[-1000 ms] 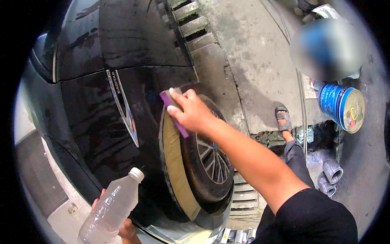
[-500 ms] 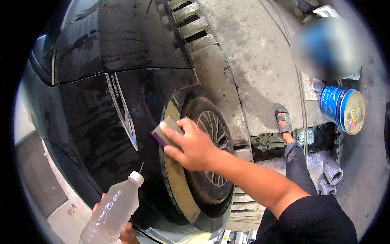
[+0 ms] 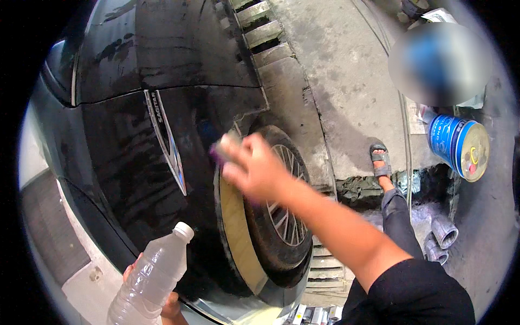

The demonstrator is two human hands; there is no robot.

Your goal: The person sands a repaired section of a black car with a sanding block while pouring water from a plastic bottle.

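Note:
My right hand (image 3: 257, 169) grips a sanding block (image 3: 222, 147), tan with a purple side, against the black car's fender (image 3: 146, 211) just above the wheel arch. Motion blurs the block and the fingertips. Along the arch runs a dull tan strip (image 3: 234, 227), and inside it sits the wheel (image 3: 287, 216) with its spoked rim. Lower left, my left hand (image 3: 171, 306) is wrapped round a clear plastic bottle (image 3: 151, 273) with a white cap, tilted toward the fender. The bottle covers most of that hand. A pointed chrome trim piece (image 3: 170, 149) lies on the panel between them.
At right a blue bucket (image 3: 447, 135) lies on its side near a blurred round area. Crumpled silvery tubes (image 3: 444, 232) lie below it. A sandalled foot (image 3: 380, 157) rests by a broken floor edge, near a long cable (image 3: 403, 124). Slats (image 3: 262, 32) line the car's side.
My right hand has moved the sanding block up along the arch edge. The thin jet at the bottle's cap no longer shows. My left hand and the bottle have shifted slightly upward.

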